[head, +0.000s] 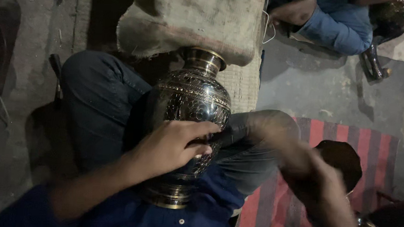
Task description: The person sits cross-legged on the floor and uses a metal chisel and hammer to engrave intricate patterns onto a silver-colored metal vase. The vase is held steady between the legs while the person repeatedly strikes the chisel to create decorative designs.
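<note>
The left hand (174,147) is lying flat on the belly of a dark engraved metal vase (187,122), fingers spread and curled over its side, pressing it rather than clamping it. The vase is resting on its side across the person's lap, between the legs in dark trousers (97,102), with its gold-rimmed neck pointing away and its foot lying against the blue shirt (195,220). Part of its pattern is being covered by the hand, and the mouth is tucking under the edge of a worn burlap cushion (193,19), so the opening cannot be seen.

The right hand (310,174) is blurring into a smear well apart from the vase, over a red and grey striped mat (331,133); whether its fingers are apart or closed on anything cannot be told. A dark rounded object (346,159) is showing just beyond it, too dim to identify.

At the top right another person's knee in blue cloth (340,26) is being cut off by the frame, with further dark metalware (373,63) standing beside it on the grey floor (315,87). The left edge is sinking into shadow.
</note>
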{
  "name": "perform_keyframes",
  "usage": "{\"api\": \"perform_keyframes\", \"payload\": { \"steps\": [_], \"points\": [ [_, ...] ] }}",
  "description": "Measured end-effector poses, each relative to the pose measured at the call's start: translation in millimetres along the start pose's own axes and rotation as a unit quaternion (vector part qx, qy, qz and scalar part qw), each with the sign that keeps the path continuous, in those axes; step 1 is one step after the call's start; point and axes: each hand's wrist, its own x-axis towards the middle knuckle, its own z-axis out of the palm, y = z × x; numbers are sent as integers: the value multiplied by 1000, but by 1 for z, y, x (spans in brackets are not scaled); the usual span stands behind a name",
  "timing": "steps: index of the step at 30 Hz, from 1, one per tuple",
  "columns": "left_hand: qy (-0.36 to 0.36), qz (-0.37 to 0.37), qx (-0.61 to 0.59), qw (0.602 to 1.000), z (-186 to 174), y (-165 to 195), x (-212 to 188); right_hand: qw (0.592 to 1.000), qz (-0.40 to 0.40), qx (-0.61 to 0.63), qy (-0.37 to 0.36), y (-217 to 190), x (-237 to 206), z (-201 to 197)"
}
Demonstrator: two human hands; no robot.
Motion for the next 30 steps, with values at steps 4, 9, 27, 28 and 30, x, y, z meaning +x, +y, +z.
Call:
{"api": "perform_keyframes", "payload": {
  "steps": [4, 9, 27, 28, 30],
  "points": [
    [22, -77, -9, 997, 8, -5, -12, 974, -61, -217, 7, -46, -14, 22],
    [71, -55, -41, 995, 7, 0, -10, 582, -284, -761, 33, -42, -14, 1],
    [-258, -26, 47, 965, -18, 12, 45, 940, -335, -34, -53, 163, 28, -28],
    [-264, -19, 54, 963, -16, 12, 47, 936, -343, -65, -41, 172, 30, -30],
    [-281, -4, 72, 957, -16, 13, 50, 932, -345, -106, -17, 186, 32, -30]
  ]
}}
